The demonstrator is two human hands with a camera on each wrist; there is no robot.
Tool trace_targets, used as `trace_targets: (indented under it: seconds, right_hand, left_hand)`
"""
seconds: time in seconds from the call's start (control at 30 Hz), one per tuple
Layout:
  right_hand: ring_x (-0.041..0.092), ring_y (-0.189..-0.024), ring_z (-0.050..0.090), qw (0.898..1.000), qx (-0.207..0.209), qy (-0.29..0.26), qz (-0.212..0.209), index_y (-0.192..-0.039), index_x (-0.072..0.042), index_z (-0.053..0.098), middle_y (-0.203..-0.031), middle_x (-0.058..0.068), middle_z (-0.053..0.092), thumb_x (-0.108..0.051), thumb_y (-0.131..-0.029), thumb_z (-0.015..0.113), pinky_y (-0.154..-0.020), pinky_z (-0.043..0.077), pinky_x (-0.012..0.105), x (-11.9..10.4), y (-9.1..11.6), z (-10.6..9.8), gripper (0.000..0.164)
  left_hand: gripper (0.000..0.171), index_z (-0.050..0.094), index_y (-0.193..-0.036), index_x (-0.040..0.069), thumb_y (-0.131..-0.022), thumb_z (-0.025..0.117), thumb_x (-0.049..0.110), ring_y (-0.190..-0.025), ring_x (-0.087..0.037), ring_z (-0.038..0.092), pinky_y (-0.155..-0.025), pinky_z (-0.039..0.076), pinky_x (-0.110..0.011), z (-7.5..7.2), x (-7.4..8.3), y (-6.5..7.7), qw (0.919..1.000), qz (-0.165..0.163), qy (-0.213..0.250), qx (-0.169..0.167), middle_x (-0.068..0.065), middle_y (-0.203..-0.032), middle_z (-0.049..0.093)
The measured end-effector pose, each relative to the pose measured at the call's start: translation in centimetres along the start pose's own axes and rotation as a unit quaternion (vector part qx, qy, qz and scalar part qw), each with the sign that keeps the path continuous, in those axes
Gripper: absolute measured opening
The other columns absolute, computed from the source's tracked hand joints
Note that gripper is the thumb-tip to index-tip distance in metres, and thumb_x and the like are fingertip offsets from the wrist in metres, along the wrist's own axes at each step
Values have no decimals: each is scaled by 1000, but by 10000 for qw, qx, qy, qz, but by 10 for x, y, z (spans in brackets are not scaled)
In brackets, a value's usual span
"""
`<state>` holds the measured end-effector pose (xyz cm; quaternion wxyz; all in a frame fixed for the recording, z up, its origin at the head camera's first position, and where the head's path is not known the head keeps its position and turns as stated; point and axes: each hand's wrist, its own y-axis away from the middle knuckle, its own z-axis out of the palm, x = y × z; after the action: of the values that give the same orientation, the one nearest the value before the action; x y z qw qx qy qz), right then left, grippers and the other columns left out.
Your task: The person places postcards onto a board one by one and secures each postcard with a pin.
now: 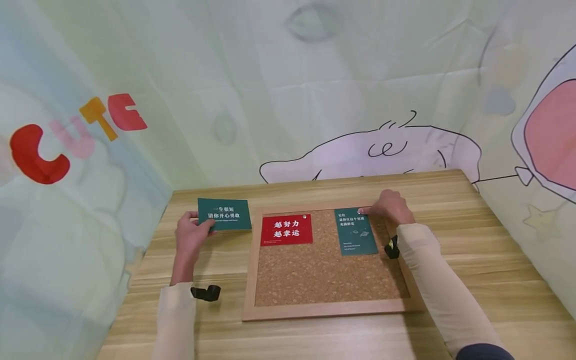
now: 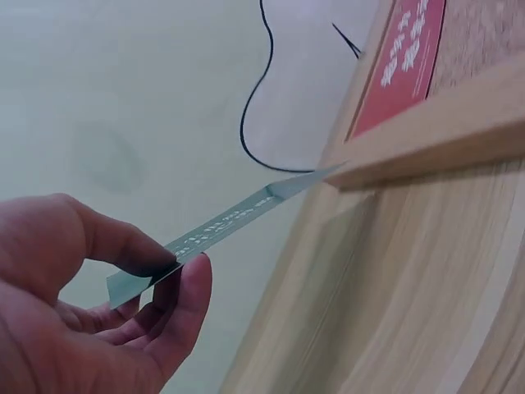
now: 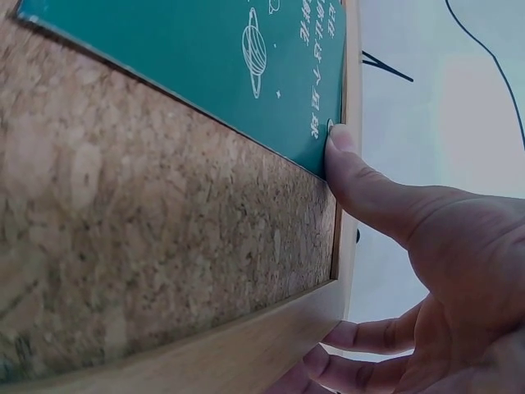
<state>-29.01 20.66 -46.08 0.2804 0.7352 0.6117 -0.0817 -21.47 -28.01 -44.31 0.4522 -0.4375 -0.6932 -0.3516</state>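
Note:
My left hand (image 1: 192,235) pinches a dark green card (image 1: 224,214) with white lettering between thumb and fingers. It holds this card above the table, left of a wood-framed corkboard (image 1: 315,280). In the left wrist view the card (image 2: 221,230) appears nearly edge-on. My right hand (image 1: 390,206) is at the board's top right. Its thumb presses the upper right corner of a second, upright green card (image 1: 357,240), by a small round pin head (image 3: 330,124). The other fingers reach behind the frame, partly hidden. A red card (image 1: 286,230) lies on the cork's upper left.
The corkboard lies on a wood-grain table (image 1: 216,330). A small pin head (image 1: 304,217) shows at the red card's upper right. Printed fabric (image 1: 252,90) walls the table's back and sides. A black wrist camera (image 1: 207,293) sits on the left sleeve.

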Motion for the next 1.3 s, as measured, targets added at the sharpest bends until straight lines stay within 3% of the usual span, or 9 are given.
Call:
trace_targets:
  seconds: [0.23, 0.43, 0.83, 1.03, 1.3]
  right_hand:
    - [39, -100, 55, 10000, 34, -37, -58, -121, 19, 57, -121, 36, 59, -53, -84, 83, -92, 53, 55, 3, 0, 1, 85]
    - [39, -100, 55, 9999, 43, -90, -30, -120, 19, 57, -121, 36, 59, -52, -84, 84, -93, 53, 56, 3, 1, 2, 84]
    - [35, -95, 54, 9999, 82, -34, -57, -117, 17, 59, -113, 30, 60, -53, -84, 84, -86, 53, 49, 1, 0, 5, 82]
    - [34, -92, 53, 9999, 110, -57, -62, -109, 15, 60, -105, 27, 60, -54, -83, 84, -85, 53, 50, 2, 0, 5, 77]
    - [32, -89, 51, 9998, 103, -125, -102, -100, 10, 59, -95, 20, 55, -53, -84, 84, -80, 52, 46, 2, 2, 2, 69]
  left_hand:
    - [38, 43, -130, -10, -101, 63, 3, -77, -12, 71, -82, 61, -37, 10, 10, 20, 9961, 13, 552, -683, -27, -114, 62]
    - [34, 43, -128, -10, -101, 61, -1, -83, -15, 72, -87, 59, -44, 27, 11, 36, 9899, -19, 725, -1220, -27, -114, 63]
    - [29, 50, -120, -12, -95, 64, -9, -83, -26, 72, -74, 63, -42, 67, -4, 75, 9808, -294, 769, -1766, -26, -106, 64]
    - [28, 53, -119, -10, -96, 67, -3, -85, -29, 73, -74, 63, -39, 75, -8, 89, 9788, -449, 452, -1947, -25, -105, 65]
    - [32, 55, -120, -6, -96, 72, 6, -77, -26, 76, -74, 62, -34, 76, -11, 97, 9766, -589, -227, -2056, -20, -101, 62]
